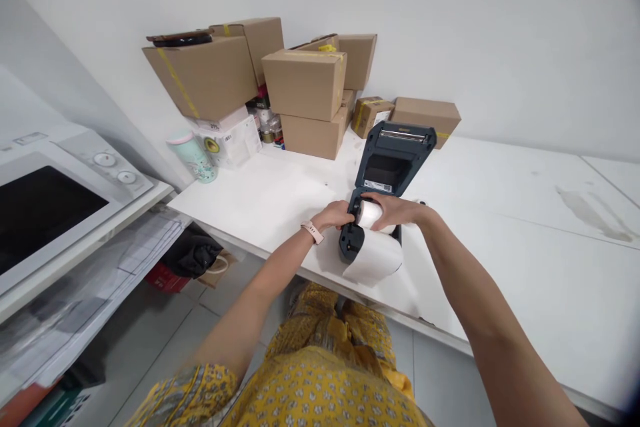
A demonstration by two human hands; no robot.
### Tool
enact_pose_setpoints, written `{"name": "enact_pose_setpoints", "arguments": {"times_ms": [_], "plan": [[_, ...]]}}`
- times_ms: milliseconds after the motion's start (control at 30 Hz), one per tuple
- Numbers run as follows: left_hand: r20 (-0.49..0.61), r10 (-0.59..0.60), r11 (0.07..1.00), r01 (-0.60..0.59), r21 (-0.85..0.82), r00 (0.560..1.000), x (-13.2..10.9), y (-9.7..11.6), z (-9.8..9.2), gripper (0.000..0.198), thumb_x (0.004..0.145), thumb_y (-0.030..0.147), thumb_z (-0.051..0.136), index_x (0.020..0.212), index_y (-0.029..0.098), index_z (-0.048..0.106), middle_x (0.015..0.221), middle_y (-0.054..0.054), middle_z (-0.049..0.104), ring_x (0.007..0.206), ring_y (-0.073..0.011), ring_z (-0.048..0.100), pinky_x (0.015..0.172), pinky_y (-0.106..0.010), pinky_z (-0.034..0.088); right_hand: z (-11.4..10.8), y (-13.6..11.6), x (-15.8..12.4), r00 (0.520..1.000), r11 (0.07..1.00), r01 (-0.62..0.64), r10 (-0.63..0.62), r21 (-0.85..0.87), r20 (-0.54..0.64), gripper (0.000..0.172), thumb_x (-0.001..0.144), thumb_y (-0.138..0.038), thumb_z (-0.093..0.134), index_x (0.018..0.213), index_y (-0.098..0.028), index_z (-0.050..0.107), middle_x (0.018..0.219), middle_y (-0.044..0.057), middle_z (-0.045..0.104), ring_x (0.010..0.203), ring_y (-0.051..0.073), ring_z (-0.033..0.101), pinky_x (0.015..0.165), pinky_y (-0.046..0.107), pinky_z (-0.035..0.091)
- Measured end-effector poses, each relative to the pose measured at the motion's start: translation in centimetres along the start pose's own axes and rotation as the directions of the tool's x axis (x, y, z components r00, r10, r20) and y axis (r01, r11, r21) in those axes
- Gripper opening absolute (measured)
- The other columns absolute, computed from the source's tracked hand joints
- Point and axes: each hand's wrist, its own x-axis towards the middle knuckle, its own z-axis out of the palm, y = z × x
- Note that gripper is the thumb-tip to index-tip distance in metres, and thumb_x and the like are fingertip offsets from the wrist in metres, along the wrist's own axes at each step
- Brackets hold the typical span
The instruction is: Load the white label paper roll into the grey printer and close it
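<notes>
A dark label printer [353, 244] sits near the table's front edge with its lid [406, 153] raised. Inside it is a white label roll [369, 215], and a loose strip of labels [375, 257] hangs out over the printer's front. My right hand [390, 209] curves over the roll from the right, its fingers and thumb gripping it. At the printer's left rim, my left hand [336, 215] is closed with its fingertips against the edge beside the roll; part of its grip is hidden.
Cardboard boxes [305, 83] are stacked along the wall behind the printer. A mint tumbler [194, 157] and a white carton [233, 140] stand at the table's left end. Farther left, a microwave [100, 167] rests on a shelf. The white table [500, 233] extends right.
</notes>
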Motion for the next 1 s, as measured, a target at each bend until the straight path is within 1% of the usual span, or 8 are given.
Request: {"name": "enact_pose_setpoints", "arguments": {"times_ms": [200, 367, 500, 600, 733, 800, 900, 1000], "plan": [[-0.017, 0.027, 0.999, -0.027, 0.023, 0.999, 0.1, -0.5, 0.3, 0.010, 0.073, 0.024, 0.053, 0.067, 0.017, 0.057, 0.047, -0.002, 0.057, 0.049, -0.0203, 0.060, 0.052, -0.028, 0.045, -0.5, 3.5, -8.1, 0.948, 0.896, 0.250, -0.150, 0.366, -0.282, 0.083, 0.065, -0.042, 0.080, 0.139, -0.022, 0.050, 0.138, 0.010, 0.060, 0.125, 0.034, 0.057, 0.106, 0.047, 0.046], [-0.025, 0.041, 0.999, -0.040, 0.020, 0.999, 0.6, -0.9, 0.5, 0.008, 0.070, 0.022, 0.051, 0.066, 0.018, 0.056, 0.053, -0.003, 0.061, 0.048, -0.0192, 0.060, 0.051, -0.027, 0.043, 5.6, 9.8, -13.3, 0.827, 0.774, 0.195, 0.201, 0.603, -0.525, 0.073, 0.060, -0.042, 0.084, 0.127, -0.026, 0.058, 0.132, 0.015, 0.064, 0.121, 0.038, 0.059, 0.100, 0.048, 0.050], [-0.035, 0.038, 0.999, -0.037, 0.027, 0.999, 0.5, -0.7, 0.6, 0.008, 0.069, 0.021, 0.051, 0.067, 0.018, 0.058, 0.052, -0.003, 0.060, 0.049, -0.0190, 0.060, 0.051, -0.026, 0.043, 9.8, 13.0, -12.2, 0.749, 0.684, 0.067, 0.446, 0.727, -0.489, 0.081, 0.056, -0.044, 0.084, 0.128, -0.026, 0.053, 0.131, 0.014, 0.065, 0.118, 0.035, 0.063, 0.093, 0.044, 0.056], [-0.058, 0.029, 0.999, -0.027, 0.031, 0.998, 0.1, -0.4, 0.6, 0.010, 0.070, 0.022, 0.052, 0.070, 0.017, 0.060, 0.050, -0.002, 0.058, 0.048, -0.0190, 0.059, 0.051, -0.026, 0.042, 10.8, 13.5, -11.1, 0.727, 0.671, 0.064, 0.475, 0.738, -0.495, 0.082, 0.059, -0.049, 0.082, 0.132, -0.027, 0.050, 0.134, 0.013, 0.064, 0.120, 0.034, 0.063, 0.093, 0.042, 0.058], [-0.067, 0.006, 0.999, -0.004, 0.031, 0.998, -0.2, 0.0, 0.5, 0.014, 0.072, 0.023, 0.052, 0.077, 0.015, 0.063, 0.052, -0.001, 0.059, 0.049, -0.0185, 0.059, 0.052, -0.026, 0.042, 10.1, 14.8, -12.5, 0.807, 0.636, 0.131, 0.377, 0.760, -0.455, 0.084, 0.064, -0.048, 0.079, 0.140, -0.031, 0.048, 0.146, 0.008, 0.055, 0.132, 0.032, 0.055, 0.102, 0.045, 0.054], [-0.073, 0.000, 0.999, 0.002, 0.032, 0.997, -0.3, 0.1, 0.5, 0.016, 0.073, 0.023, 0.052, 0.080, 0.015, 0.064, 0.054, -0.001, 0.060, 0.049, -0.0180, 0.059, 0.053, -0.026, 0.042, 9.4, 16.2, -13.2, 0.754, 0.587, 0.150, 0.452, 0.795, -0.477, 0.071, 0.065, -0.047, 0.078, 0.131, -0.032, 0.057, 0.145, 0.007, 0.057, 0.132, 0.031, 0.055, 0.104, 0.046, 0.052], [-0.076, 0.007, 1.000, -0.005, 0.022, 0.997, -0.3, 0.2, 0.6, 0.015, 0.072, 0.022, 0.052, 0.079, 0.015, 0.063, 0.056, -0.002, 0.060, 0.049, -0.0174, 0.058, 0.051, -0.025, 0.041, 7.9, 18.6, -12.2, 0.592, 0.551, 0.077, 0.645, 0.831, -0.483, 0.045, 0.063, -0.048, 0.079, 0.101, -0.027, 0.071, 0.122, 0.011, 0.071, 0.119, 0.033, 0.064, 0.101, 0.048, 0.054], [-0.093, 0.005, 1.000, -0.006, -0.016, 0.996, -0.3, 0.2, 0.7, 0.012, 0.071, 0.020, 0.053, 0.078, 0.015, 0.061, 0.060, -0.002, 0.062, 0.050, -0.0165, 0.058, 0.048, -0.024, 0.039, 6.0, 19.7, -9.0, 0.616, 0.557, -0.017, 0.660, 0.830, -0.430, 0.042, 0.055, -0.044, 0.084, 0.089, -0.021, 0.073, 0.103, 0.012, 0.076, 0.103, 0.033, 0.069, 0.091, 0.046, 0.057]]}}
